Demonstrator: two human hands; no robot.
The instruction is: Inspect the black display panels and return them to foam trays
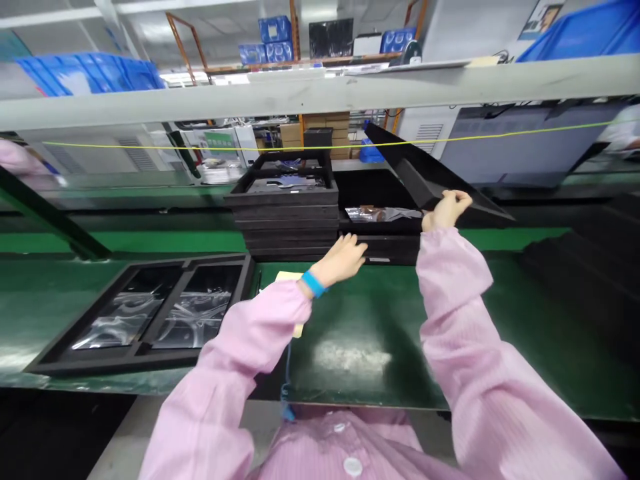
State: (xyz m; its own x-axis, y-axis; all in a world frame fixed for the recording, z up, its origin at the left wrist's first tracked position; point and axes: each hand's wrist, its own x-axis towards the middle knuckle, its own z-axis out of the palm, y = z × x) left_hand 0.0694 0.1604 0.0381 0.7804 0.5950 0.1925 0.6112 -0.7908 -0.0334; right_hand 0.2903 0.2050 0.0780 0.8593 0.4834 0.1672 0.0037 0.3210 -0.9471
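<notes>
My right hand (447,210) pinches the edge of a black foam tray (400,157), which is tilted up over the right-hand stack. Beneath it, clear plastic-wrapped parts (383,214) lie in an open black tray (393,248). Close to that tray's front left corner is my left hand (344,259), its fingers loosely bent and slightly apart, with nothing in them; whether the fingertips touch the tray I cannot tell. A blue wrist strap (314,284) circles my left wrist. Just left of the lifted tray stands a taller stack of black trays (287,223), its top one holding wrapped parts.
A two-compartment black tray (137,357) with film-covered parts lies at the left on the green bench (360,333). Yellow paper (290,275) sits partly under my left arm. More black foam pieces (585,280) are at the right. A pale beam (300,97) crosses above the bench.
</notes>
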